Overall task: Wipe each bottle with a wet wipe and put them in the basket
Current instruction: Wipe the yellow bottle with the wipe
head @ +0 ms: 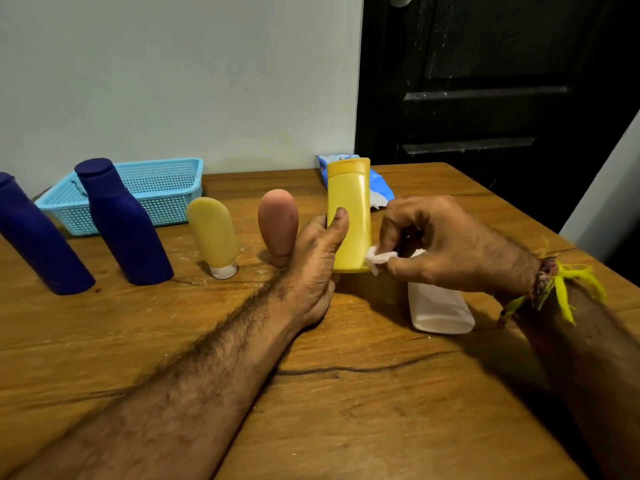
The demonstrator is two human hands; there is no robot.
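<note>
the wooden table carries everything. at its far left edge, against the wall, sits the blue basket, with nothing visible inside it. in front of it stand two dark blue bottles and, then a pale yellow tube and a pinkish tube, both cap-down. a white bottle lies on the table under the right wrist. behind the work, a blue wipes packet lies open.

the yellow bottle is held upright, long axis vertical, cap up. the left hand grips its lower left side, thumb curled across the front. the right hand is just to the bottle's right, fingers curled and pinching a small wet wipe against the bottle's lower right edge; the fingertips themselves are probably hidden behind the wipe.

the wipe sits low, so the coming stroke likely runs up along the bottle's length. the basket lies well to the left, nearer the left hand.
</note>
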